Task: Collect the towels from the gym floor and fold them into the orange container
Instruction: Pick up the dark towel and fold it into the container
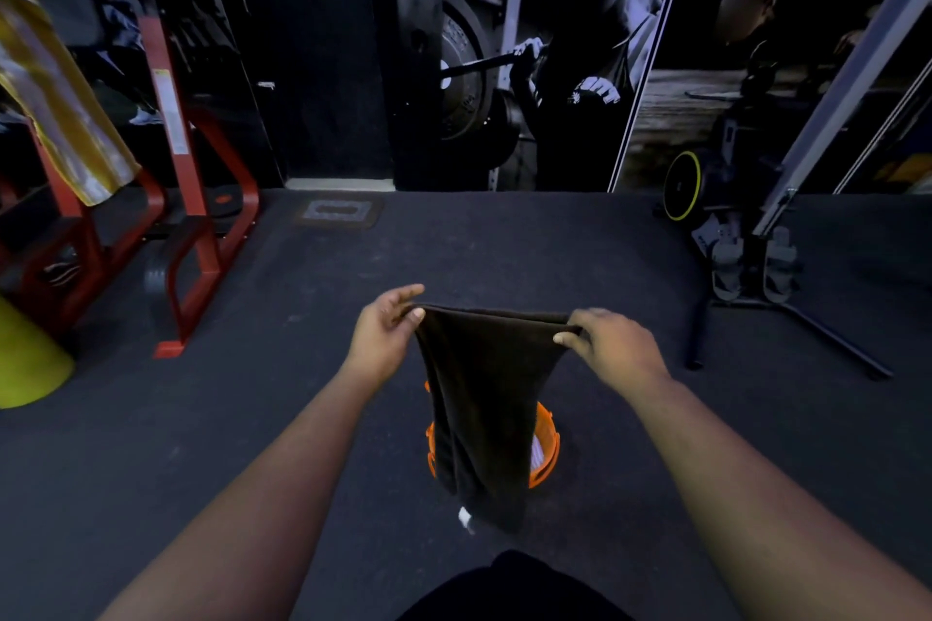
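Observation:
A dark brown towel (484, 398) hangs in front of me, stretched along its top edge between both hands. My left hand (386, 335) pinches the top left corner, and my right hand (613, 348) pinches the top right corner. A small white tag shows at the towel's lower end. Behind and below the towel stands the orange container (547, 444) on the dark gym floor, mostly hidden by the cloth; something white shows inside it.
A red steel rack (186, 227) and a yellow object (25, 358) stand at the left. A rowing machine (746, 257) with black floor legs sits at the right. A small mat (338, 212) lies by the far wall with its large mural.

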A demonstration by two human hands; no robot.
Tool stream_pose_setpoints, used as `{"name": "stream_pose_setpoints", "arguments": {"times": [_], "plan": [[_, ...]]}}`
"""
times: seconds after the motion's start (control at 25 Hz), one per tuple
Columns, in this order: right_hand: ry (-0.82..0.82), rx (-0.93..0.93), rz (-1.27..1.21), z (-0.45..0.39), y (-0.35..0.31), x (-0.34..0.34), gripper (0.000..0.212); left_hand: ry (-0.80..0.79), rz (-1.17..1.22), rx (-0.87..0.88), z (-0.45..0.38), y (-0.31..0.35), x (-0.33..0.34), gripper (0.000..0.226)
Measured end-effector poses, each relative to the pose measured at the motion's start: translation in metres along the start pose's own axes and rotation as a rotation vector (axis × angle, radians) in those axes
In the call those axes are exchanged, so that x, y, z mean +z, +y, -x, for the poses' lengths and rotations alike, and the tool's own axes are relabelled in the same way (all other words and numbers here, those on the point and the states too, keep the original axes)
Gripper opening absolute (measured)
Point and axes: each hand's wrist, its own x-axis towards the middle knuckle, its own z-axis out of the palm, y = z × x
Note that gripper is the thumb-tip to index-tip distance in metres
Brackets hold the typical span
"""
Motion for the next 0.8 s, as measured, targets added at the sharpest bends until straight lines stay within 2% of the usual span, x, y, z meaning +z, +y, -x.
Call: {"name": "stream_pose_setpoints", "arguments": {"times": [0.04, 0.12, 0.2, 0.28, 0.32, 0.4, 0.44, 0.48, 0.52, 0.56, 0.6, 0.72, 0.8], "plan": [[-0.005, -0.015, 0.055, -0.001, 0.001, -0.002, 0.022, -0.005, 0.108, -0.046, -0.001, 0.001, 0.0, 0.035], [0.089, -0.057, 0.054, -0.002, 0.0, -0.004, 0.024, 0.054, 0.332, -0.187, -0.004, 0.008, 0.005, 0.031], [0.17, -0.058, -0.066, -0.002, -0.005, -0.005, 0.022, 0.169, 0.373, -0.283, -0.007, 0.017, 0.015, 0.021], [0.146, -0.004, -0.256, -0.004, -0.009, -0.005, 0.022, 0.182, 0.124, -0.206, -0.006, 0.021, 0.02, 0.016], [0.131, 0.028, -0.359, -0.007, -0.008, -0.003, 0.022, 0.12, -0.016, -0.103, -0.005, 0.02, 0.019, 0.026], [0.149, 0.057, -0.57, -0.009, -0.004, 0.002, 0.023, -0.169, -0.228, 0.059, -0.009, 0.018, 0.012, 0.063], [0.154, 0.071, -0.677, -0.01, -0.004, 0.003, 0.022, -0.355, -0.432, 0.073, -0.013, 0.021, 0.009, 0.077], [0.133, 0.09, -0.799, -0.011, -0.004, 0.003, 0.022, -0.518, -0.701, 0.074, -0.015, 0.024, 0.007, 0.078], [0.093, 0.095, -0.916, -0.012, -0.007, 0.001, 0.023, -0.6, -0.959, 0.09, -0.017, 0.025, 0.007, 0.067], [0.07, 0.089, -1.015, -0.012, -0.01, -0.001, 0.025, -0.592, -1.072, 0.108, -0.02, 0.026, 0.007, 0.053], [0.081, 0.075, -1.119, -0.011, -0.016, -0.006, 0.026, -0.541, -1.005, 0.061, -0.02, 0.032, 0.004, 0.042], [0.158, 0.095, -1.519, -0.004, -0.028, -0.017, 0.045, -0.428, -0.115, -0.24, -0.014, 0.062, 0.0, 0.024], [-0.012, 0.084, -1.489, 0.003, -0.033, -0.005, 0.065, -0.353, 0.251, -0.298, -0.009, 0.089, 0.005, 0.019]]}}
